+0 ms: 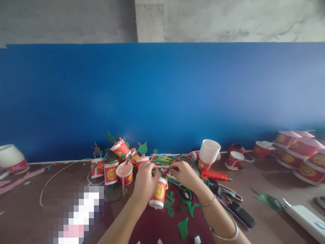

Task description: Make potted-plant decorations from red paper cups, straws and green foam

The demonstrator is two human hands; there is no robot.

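My left hand (148,178) is closed in a pinch, its fingertips above a red and white paper cup (158,194) that lies tilted with its base toward me. A thin stick end pokes out at the cup's lower edge. My right hand (182,172) is also pinched, a short way to the right. A small whitish strip (164,166) shows between the two sets of fingertips. What either hand holds is too small to make out. Cut green paper scraps (182,227) lie below the hands.
Decorated paper cups (111,173) stand at the left. Coloured sticks (165,158) lie behind my hands. To the right are a stacked white cup column (208,151), an orange cutter (215,175), a black key fob (242,213) and a white glue gun-like tool (304,217). A blue panel (162,95) closes the back.
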